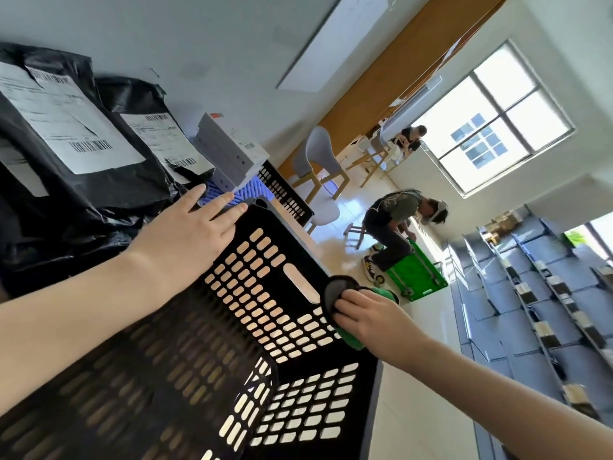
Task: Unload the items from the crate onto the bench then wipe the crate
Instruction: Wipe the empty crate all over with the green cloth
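A black perforated plastic crate (205, 353) fills the lower middle of the tilted head view, and nothing shows inside it. My left hand (189, 234) lies on its far rim with fingers straight. My right hand (368, 318) grips a green and grey cloth (338, 290) against the crate's right rim, near the handle slot. Black mailer bags (66, 167) with white shipping labels are piled at the left beside the crate. A grey box (229, 151) rests on a blue comb-like item (219, 190) just beyond my left fingers.
A second black perforated crate (285, 194) stands behind the grey box. Further off, a person (394, 227) bends over a green crate (414, 273) on the floor. Grey chairs (318, 161), shelving (537, 293) and a window (491, 117) lie beyond.
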Tool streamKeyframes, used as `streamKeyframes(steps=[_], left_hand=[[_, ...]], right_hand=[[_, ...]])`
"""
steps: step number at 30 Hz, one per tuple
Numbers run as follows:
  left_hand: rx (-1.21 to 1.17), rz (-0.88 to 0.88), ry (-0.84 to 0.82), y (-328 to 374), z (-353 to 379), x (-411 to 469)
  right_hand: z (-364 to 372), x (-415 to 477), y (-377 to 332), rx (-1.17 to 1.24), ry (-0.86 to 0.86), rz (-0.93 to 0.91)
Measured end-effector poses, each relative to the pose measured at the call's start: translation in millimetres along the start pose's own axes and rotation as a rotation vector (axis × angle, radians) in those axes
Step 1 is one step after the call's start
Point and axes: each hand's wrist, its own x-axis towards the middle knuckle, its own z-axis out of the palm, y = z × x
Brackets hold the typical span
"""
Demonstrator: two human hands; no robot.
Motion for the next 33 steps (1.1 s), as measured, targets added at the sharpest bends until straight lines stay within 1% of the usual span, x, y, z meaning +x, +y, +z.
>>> streamKeyframes(steps=[2, 4, 8, 12, 15, 17, 20, 22, 28, 30, 33], left_hand=[[0.022, 0.004, -0.005, 1, 0, 1], [0.036, 0.002, -0.013, 1, 0, 1], [0.053, 0.002, -0.023, 1, 0, 1], [0.068, 0.003, -0.017, 1, 0, 1], [0.067, -0.009, -0.002, 1, -1, 2], [0.069, -0.012, 0.002, 0, -1, 2], [0.09, -0.008, -0.002, 0, -2, 2], [0.11, -0.006, -0.012, -1, -3, 2], [0.141, 0.001, -0.012, -3, -5, 0], [0.147, 0.006, -0.02, -3, -6, -1], [0.147, 0.012, -0.028, -4, -8, -2]], right_hand=[[0, -18, 0, -0.015, -0.085, -0.016], [-1, -16, 0, -0.042, -0.116, -0.026], [-5, 24, 1, -0.042, -0.024, -0.035], [-14, 94, 3, -0.054, 0.055, -0.002], [-20, 141, 9, -0.064, 0.146, 0.029], [-22, 154, 12, -0.048, 0.172, 0.046], [-21, 134, 11, -0.051, 0.165, 0.025], [-16, 104, 13, -0.051, 0.118, -0.028], [-7, 2, 13, -0.012, -0.132, -0.146], [-7, -18, 10, 0.005, -0.247, -0.146], [-7, -20, 4, 0.04, -0.372, -0.081]])
